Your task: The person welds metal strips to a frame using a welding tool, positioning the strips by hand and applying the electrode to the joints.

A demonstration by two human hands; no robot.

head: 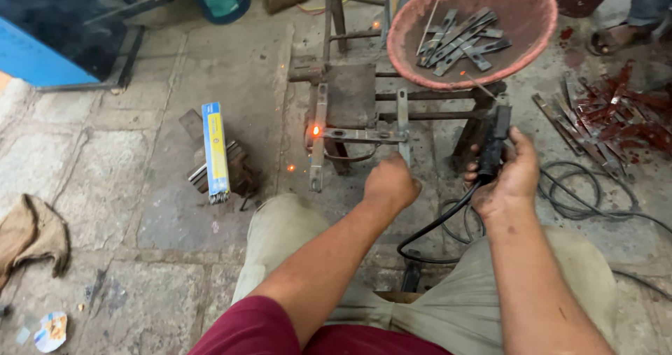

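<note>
A: Status of the hands?

B: Right hand [507,176] is wrapped around the black electrode holder [493,142], grip pressed tight on its handle. A thin welding rod [479,86] is seen sticking up from the holder's head toward the pink basin [406,44]. A black cable [437,229] is run from the holder down across the lap.

A: Left?

B: Left hand [390,181] is curled into a loose fist just below the flat steel bar [360,135]. Whether the bar is pinched or only touched cannot be told; the fingers are hidden behind the knuckles.

A: Where is the workpiece?

B: The bar is laid across the small rusty welding stand [350,93], used as the desk, with two upright strips crossed against it. A glowing orange spot [316,130] is seen at the bar's left end, sparks scattered on the floor just below.

A: Surroundings?

B: Cut flat strips [458,44] are piled in the basin, which is set on the stand's right side. A red-painted heap of similar pieces [609,114] is laid on the floor to the right. A blue-and-yellow electrode box [215,152] is stood on a block to the left. A brown rag [31,232] is left at the far left edge.
</note>
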